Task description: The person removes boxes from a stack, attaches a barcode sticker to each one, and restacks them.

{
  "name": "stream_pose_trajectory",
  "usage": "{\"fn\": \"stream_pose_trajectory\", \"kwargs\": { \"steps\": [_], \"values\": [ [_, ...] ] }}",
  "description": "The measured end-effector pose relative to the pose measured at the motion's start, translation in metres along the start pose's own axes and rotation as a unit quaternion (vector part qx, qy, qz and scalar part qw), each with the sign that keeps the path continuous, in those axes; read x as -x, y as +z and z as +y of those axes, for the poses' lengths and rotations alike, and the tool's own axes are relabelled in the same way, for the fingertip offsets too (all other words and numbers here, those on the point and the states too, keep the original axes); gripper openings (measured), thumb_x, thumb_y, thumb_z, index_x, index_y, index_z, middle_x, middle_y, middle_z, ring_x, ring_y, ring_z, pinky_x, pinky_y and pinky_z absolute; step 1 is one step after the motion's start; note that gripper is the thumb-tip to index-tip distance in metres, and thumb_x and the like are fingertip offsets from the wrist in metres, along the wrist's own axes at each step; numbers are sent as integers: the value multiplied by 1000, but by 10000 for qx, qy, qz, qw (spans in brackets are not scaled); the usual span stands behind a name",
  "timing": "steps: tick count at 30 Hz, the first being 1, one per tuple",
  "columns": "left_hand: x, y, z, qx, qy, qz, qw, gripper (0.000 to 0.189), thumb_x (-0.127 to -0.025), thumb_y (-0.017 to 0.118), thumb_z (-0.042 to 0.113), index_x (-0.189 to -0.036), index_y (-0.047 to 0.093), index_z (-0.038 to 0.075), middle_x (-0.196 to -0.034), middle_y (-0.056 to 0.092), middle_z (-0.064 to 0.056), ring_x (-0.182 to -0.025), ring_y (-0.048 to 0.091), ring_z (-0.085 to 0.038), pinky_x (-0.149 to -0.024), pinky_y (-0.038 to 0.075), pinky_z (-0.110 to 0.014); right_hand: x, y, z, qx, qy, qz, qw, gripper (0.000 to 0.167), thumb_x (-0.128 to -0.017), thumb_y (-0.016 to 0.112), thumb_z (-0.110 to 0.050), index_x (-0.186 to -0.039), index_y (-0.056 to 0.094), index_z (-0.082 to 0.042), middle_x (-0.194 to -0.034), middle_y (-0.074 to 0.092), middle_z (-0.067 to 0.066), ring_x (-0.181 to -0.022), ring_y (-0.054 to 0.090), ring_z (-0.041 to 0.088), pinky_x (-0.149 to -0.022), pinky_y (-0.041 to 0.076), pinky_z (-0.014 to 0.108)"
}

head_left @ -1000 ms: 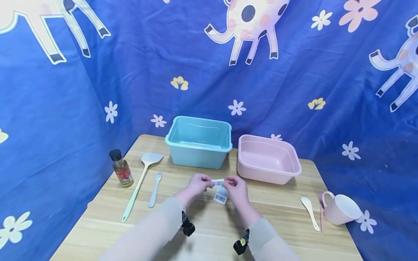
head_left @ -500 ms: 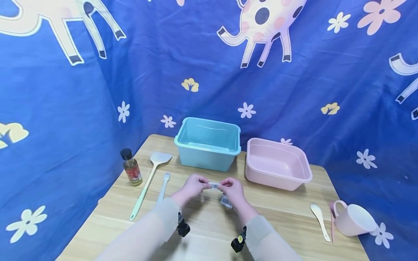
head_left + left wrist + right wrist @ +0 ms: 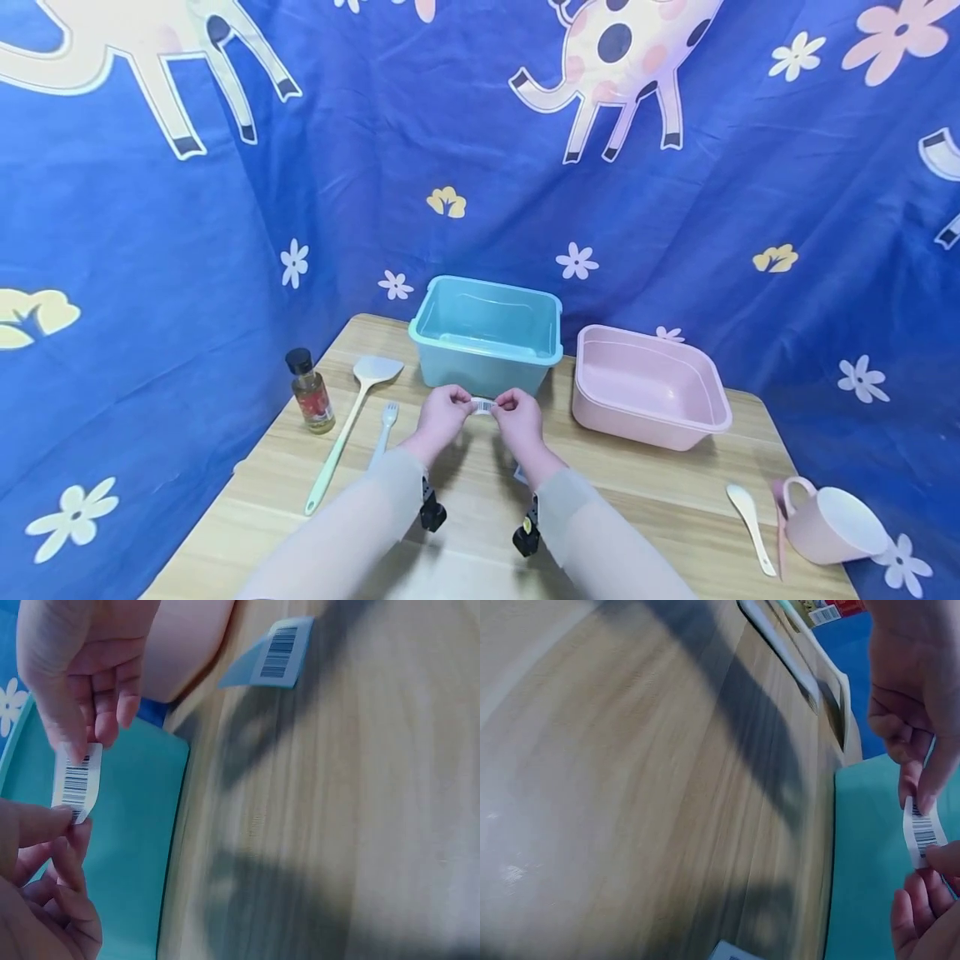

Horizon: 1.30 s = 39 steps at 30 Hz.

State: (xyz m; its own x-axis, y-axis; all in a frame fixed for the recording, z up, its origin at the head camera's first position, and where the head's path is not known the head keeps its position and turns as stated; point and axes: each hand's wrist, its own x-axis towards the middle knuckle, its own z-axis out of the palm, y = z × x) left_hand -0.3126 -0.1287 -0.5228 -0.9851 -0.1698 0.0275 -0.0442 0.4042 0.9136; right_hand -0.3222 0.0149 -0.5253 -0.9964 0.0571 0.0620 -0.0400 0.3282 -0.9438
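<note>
Between my two hands, in front of the teal bin [image 3: 480, 367], is a small white barcode label [image 3: 77, 780]. My left hand [image 3: 444, 417] pinches one end between thumb and fingers. The other end is pinched by my right hand [image 3: 519, 421]. In the right wrist view the label [image 3: 922, 832] bows slightly, its printed bars facing up. A second barcode sticker on a bluish backing [image 3: 279, 652] lies on the wooden table. In the head view my right wrist mostly covers that one.
A pink bin [image 3: 648, 417] stands right of the teal one. To the left are a sauce bottle [image 3: 312, 400], a spatula [image 3: 341, 442] and a light blue fork [image 3: 386, 429]. A white spoon [image 3: 752, 525], a thin pink utensil [image 3: 782, 533] and a pink mug [image 3: 832, 529] sit at the right.
Both hands have moved forward with the label, up to the front of the teal bin. The head view has shifted, so the table things appear further right.
</note>
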Motion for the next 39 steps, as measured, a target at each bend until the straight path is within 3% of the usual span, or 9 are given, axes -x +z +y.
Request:
{"fn": "stream_pose_trajectory", "kwargs": {
  "steps": [3, 9, 12, 21, 30, 39],
  "values": [
    [-8, 1, 0, 81, -27, 171, 9998, 7, -85, 74, 5, -82, 68, 2, -76, 64, -4, -68, 56, -19, -63, 47, -32, -6, 5, -2, -113, 45, 141, 9998, 10, -80, 75, 4, -81, 67, -2, -73, 61, 4, -68, 55, 15, -61, 48, 26],
    [-16, 6, 5, 189, -229, 289, 9991, 8, -86, 74, 6, -86, 67, 3, -78, 63, -6, -68, 56, -19, -63, 47, -32, -14, 12, -3, -727, 639, 492, 9941, 9, -80, 75, 5, -84, 69, 1, -76, 64, 7, -69, 58, 20, -60, 47, 26],
    [-20, 8, 5, 172, -278, 404, 9986, 8, -86, 74, 6, -86, 66, 4, -78, 62, -6, -68, 56, -19, -63, 47, -32, -18, 16, -4, -831, 748, 608, 9919, 9, -80, 75, 6, -84, 68, 2, -75, 64, 7, -71, 61, 24, -59, 47, 25],
    [-32, 15, 1, 53, -368, 872, 9955, 11, -87, 75, 11, -82, 66, 8, -75, 61, -4, -69, 55, -20, -63, 46, -33, -29, 27, -6, -769, 654, 836, 9914, 8, -79, 75, 7, -81, 69, 1, -73, 63, 7, -66, 57, 16, -60, 49, 26],
    [-38, 25, -6, -15, -440, 1046, 9935, 11, -88, 75, 16, -82, 67, 10, -72, 61, -2, -68, 56, -19, -63, 46, -33, -34, 33, 1, -414, 394, 1120, 9921, 10, -80, 72, 7, -80, 67, -1, -70, 61, 5, -67, 57, 19, -63, 50, 31],
    [-40, 26, -5, -61, -347, 1153, 9927, 12, -89, 74, 17, -81, 67, 10, -73, 62, -1, -71, 57, -20, -67, 47, -36, -37, 37, 2, -515, 286, 1263, 9902, 9, -80, 74, 5, -77, 68, -1, -70, 63, 6, -67, 58, 19, -64, 51, 32]
  ]
}}
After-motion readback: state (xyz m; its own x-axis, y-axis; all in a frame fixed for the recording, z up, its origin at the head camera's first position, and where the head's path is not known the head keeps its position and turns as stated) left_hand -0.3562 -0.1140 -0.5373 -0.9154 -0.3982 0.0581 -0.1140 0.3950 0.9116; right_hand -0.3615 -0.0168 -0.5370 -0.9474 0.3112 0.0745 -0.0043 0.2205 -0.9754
